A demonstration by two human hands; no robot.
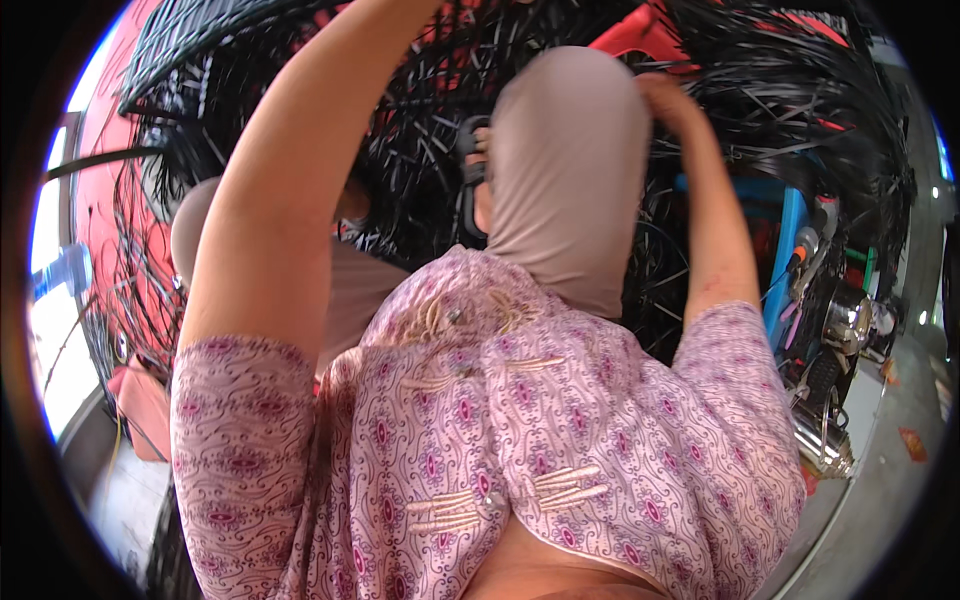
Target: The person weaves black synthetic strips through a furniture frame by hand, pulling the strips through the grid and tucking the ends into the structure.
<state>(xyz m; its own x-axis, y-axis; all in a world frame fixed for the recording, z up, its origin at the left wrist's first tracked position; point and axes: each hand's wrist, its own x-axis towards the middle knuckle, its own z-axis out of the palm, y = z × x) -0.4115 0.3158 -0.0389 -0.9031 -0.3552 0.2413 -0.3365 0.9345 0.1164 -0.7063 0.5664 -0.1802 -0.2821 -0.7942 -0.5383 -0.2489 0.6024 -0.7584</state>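
Observation:
My left forearm (310,110) stretches up past the top edge, so the left hand itself is out of the picture. Just right of my raised knee (570,150) is my right hand (668,102), blurred. Its fingers are partly hidden by the knee, and I cannot make out whether they hold anything. Long black flat strips (780,90) lie in a loose tangle around this hand. Close above it shows a bright red piece (640,35), partly covered by strips. A dark woven panel with a lattice pattern (210,50) stands at the far left.
More black strips cover the ground around my sandalled foot (480,180). To the right are a blue frame (790,240), a tool with an orange and black handle (800,250), and shiny metal containers (848,315). A pink bag-like thing (140,410) sits at the lower left.

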